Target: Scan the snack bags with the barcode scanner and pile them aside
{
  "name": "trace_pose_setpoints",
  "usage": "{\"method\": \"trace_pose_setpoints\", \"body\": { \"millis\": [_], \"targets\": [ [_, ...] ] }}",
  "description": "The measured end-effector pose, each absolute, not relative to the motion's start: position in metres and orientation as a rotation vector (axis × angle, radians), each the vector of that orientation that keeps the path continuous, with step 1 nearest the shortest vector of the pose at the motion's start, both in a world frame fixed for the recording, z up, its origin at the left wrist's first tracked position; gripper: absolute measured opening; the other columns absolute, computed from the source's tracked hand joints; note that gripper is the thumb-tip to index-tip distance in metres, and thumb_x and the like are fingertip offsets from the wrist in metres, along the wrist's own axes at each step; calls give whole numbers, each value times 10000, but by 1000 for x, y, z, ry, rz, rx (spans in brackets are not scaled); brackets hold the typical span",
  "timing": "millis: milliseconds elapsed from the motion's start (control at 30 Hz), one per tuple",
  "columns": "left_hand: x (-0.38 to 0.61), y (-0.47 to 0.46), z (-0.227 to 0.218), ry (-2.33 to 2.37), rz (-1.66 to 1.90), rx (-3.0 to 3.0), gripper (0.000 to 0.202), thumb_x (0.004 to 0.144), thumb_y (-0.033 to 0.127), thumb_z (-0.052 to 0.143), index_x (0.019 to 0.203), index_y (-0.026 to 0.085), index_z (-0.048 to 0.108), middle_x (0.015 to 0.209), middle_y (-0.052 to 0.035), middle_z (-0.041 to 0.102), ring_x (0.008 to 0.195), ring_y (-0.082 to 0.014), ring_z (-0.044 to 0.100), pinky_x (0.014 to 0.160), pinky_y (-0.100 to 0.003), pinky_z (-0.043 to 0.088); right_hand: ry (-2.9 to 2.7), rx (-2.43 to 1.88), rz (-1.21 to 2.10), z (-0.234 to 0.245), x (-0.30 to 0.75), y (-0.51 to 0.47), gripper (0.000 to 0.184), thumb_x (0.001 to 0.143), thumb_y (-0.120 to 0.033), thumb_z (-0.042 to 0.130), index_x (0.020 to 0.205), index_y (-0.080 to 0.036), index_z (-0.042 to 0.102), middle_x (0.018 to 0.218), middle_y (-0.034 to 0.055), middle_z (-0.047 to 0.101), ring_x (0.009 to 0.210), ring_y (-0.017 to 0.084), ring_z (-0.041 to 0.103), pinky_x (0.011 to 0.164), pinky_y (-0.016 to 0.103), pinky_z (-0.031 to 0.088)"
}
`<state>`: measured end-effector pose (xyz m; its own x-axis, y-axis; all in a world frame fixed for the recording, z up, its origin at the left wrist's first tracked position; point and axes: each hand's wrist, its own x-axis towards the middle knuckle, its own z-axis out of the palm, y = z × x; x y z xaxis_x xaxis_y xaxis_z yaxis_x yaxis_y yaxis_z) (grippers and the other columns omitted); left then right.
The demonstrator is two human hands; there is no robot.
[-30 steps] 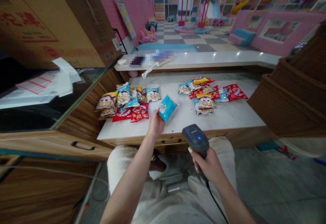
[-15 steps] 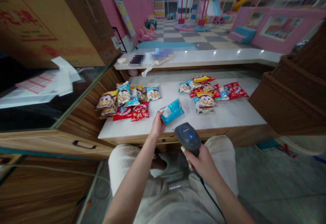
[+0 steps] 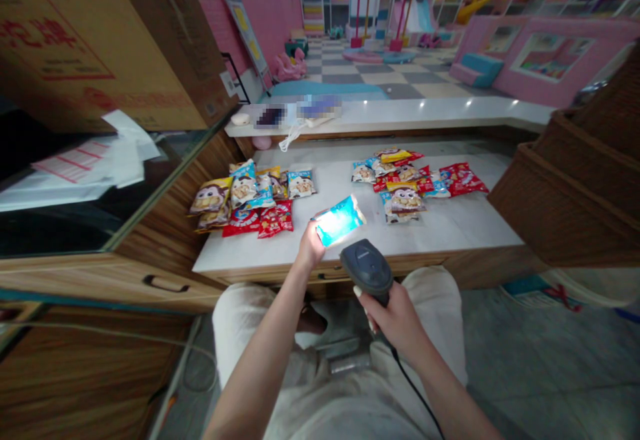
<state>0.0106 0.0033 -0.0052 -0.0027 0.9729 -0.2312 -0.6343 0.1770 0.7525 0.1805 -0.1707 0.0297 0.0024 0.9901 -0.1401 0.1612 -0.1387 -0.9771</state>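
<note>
Bright-blue rectangular plastic snack packet (image 3: 341,220), flooded with light, sat at your twelve o'clock over the white countertop (image 3: 265,253), its left end gripped in your left hand (image 3: 311,247)! Your right hand (image 3: 394,313) was wrapped round the dark-grey plastic handheld scanner (image 3: 367,267), its head near the packet's five o'clock. Red, blue and yellow snack bags (image 3: 243,187) lay heaped at nine and two.

The packet (image 3: 341,221) is bright blue under white glare, the scanner (image 3: 367,267) dark grey with a black cord (image 3: 416,387), the bags (image 3: 244,187) red, yellow-and-brown or blue-and-white, the desk (image 3: 336,173) white, the carton (image 3: 125,60) tan with red print, the basket (image 3: 570,187) brown, the wall (image 3: 273,17) pink, and the far floor (image 3: 345,70) checked grey and white.
</note>
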Motion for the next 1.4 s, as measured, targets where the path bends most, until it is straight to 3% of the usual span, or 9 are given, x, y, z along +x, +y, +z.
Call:
{"method": "trace_pose_setpoints", "body": {
  "millis": [367,500,667,833,1000,1133,1233,1400],
  "targets": [
    [6,3,-19,881,1401,564,357,846,405,732,1136,204,783,1100,-58,862,1281,-304,772,1128,-421,606,-1241,-1426,1243,27,184,-173,308,870,-490,765,737,-259,611,434,-58,547,356,151,543,422,245,435],
    [9,4,-25,930,1438,673,471,876,471,780,1260,201,752,1250,-83,841,1321,-306,742,1185,-444,561,-1191,-1443,1237,30,193,-176,310,837,-503,775,736,-261,609,437,-57,549,355,156,545,421,253,441],
    [32,10,-12,998,1416,1272,596,1010,574,716,1491,229,648,1490,-125,739,1438,-309,659,1279,-458,464,-1131,-1493,1206,34,211,-180,334,795,-531,769,687,-268,593,436,-42,553,348,152,516,409,262,426],
    [99,41,25,1010,1348,1991,598,1107,443,596,1639,181,515,1650,-207,611,1550,-313,575,1336,-501,412,-1118,-1515,1130,35,227,-183,342,805,-507,757,634,-267,583,420,-36,534,379,150,499,431,265,417],
    [176,68,44,1195,983,2507,584,1079,239,625,1647,141,534,1738,-217,526,1647,-318,475,1411,-520,294,-1079,-1552,1113,34,240,-186,369,822,-518,774,616,-261,608,432,-13,565,388,164,520,444,283,427],
    [202,71,42,1305,654,2567,651,1064,349,699,1650,119,533,1735,-244,522,1648,-371,476,1390,-563,329,-1063,-1548,1107,26,248,-188,377,838,-545,808,657,-251,656,462,-1,596,409,187,558,450,298,445],
    [194,69,39,1260,713,2543,714,1077,461,675,1673,111,495,1776,-240,467,1690,-368,411,1401,-555,312,-1050,-1542,1097,21,247,-189,365,862,-543,795,692,-240,681,466,-9,596,409,184,558,455,294,448],
    [132,70,35,1297,972,2459,634,1088,315,578,1677,105,475,1759,-225,496,1678,-305,433,1412,-490,309,-1050,-1525,1163,25,235,-184,365,806,-534,792,646,-249,628,425,-27,554,370,161,514,429,275,421]
  ]
}}
